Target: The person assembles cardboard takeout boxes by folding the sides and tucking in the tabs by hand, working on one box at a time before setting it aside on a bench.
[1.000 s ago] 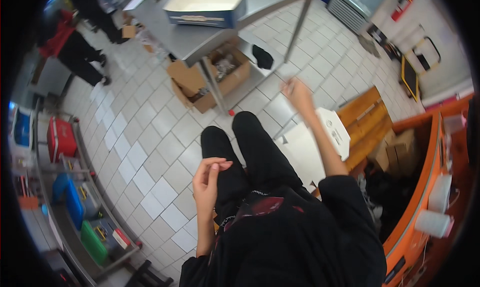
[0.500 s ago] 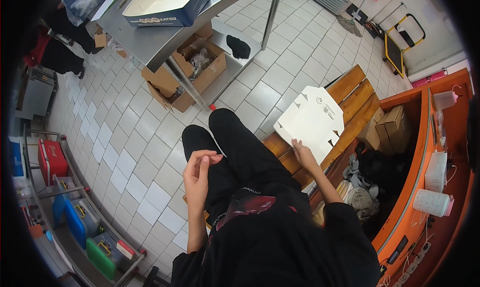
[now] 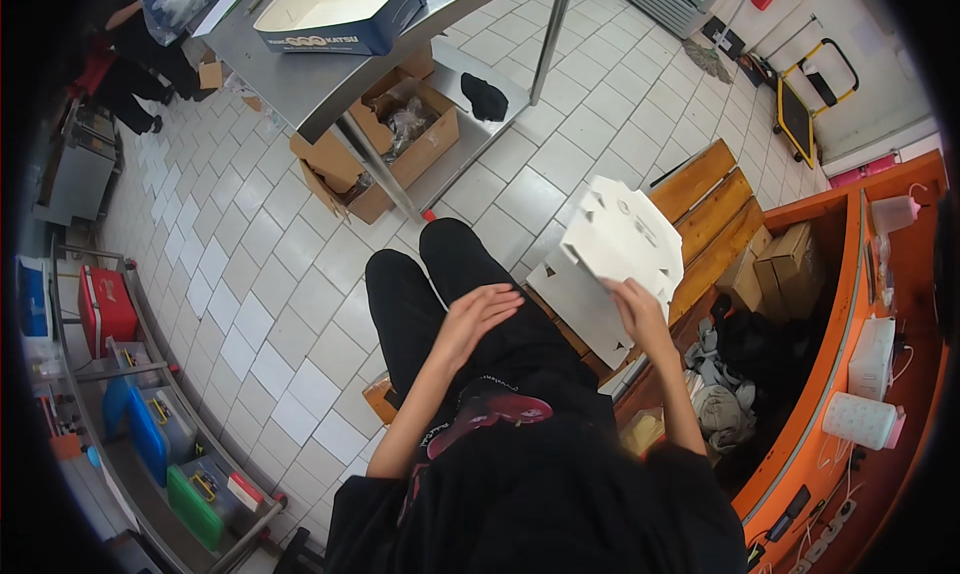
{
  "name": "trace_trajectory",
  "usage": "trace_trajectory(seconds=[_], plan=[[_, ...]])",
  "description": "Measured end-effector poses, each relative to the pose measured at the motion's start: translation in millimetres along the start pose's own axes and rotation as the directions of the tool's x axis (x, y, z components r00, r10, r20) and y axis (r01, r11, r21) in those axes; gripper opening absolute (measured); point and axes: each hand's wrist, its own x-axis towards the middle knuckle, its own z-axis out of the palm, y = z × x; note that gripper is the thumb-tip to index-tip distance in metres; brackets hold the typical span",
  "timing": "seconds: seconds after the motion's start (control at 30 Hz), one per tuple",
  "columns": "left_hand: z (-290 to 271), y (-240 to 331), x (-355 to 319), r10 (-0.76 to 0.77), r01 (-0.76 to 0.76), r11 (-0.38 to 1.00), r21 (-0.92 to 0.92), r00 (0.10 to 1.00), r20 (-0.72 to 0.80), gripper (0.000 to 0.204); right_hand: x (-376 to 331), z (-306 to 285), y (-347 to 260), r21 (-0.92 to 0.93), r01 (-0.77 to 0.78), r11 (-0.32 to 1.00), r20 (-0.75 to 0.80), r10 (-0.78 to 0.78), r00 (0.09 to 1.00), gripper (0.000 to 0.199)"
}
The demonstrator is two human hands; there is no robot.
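Observation:
My right hand (image 3: 641,312) pinches the near edge of a white flat cardboard box blank (image 3: 632,236), which has notched edges and small dark print. The blank is tilted up off a second white blank (image 3: 578,309) that lies on the slatted wooden bench (image 3: 728,196) to my right. How many blanks are underneath I cannot tell. Above my thighs, my left hand (image 3: 480,321) holds nothing; its fingers are stretched out toward the blanks and it touches neither of them.
Ahead, a steel table (image 3: 290,89) carries a blue-and-white cardboard tray (image 3: 380,29). An open brown carton (image 3: 430,134) and a black cap (image 3: 484,96) sit on its lower shelf. An orange cabinet (image 3: 800,394) stands at right, a rack (image 3: 150,374) at left. Other people stand far left.
My right hand has raised and tilted the top white blank, exposing another below it. My left hand has moved right, toward the blanks, and its fingers have straightened.

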Motion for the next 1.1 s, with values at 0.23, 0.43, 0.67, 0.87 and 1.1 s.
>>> trace_trajectory(seconds=[0.23,0.43,0.67,0.87,1.1], plan=[[1.0,-31.2,27.4,-0.228,0.267,0.891,-0.368,0.963,0.147,0.057,-17.6,4.2,-100.3,0.224,0.174,0.959,0.211,-0.222,0.952,0.062],[-5.7,2.3,5.1,-0.065,0.057,0.959,-0.276,0.998,-0.017,0.064,-6.5,19.9,-119.3,-0.086,0.486,0.87,0.238,-0.456,0.858,0.048],[-4.9,20.0,-6.4,0.031,-0.16,0.934,-0.319,0.927,-0.373,0.039,16.8,49.0,-146.8,0.008,0.551,0.834,-0.031,-0.551,0.834,0.017],[-7.4,12.6,-13.1,0.189,-0.373,0.881,-0.293,0.843,-0.504,0.042,18.0,46.2,-138.0,-0.065,0.648,0.759,0.022,-0.648,0.761,0.026],[15.1,7.6,-27.0,0.515,-0.601,0.799,0.019,0.667,-0.538,0.053,43.1,52.8,-155.0,0.343,0.223,0.913,-0.103,-0.2,0.974,0.008]])
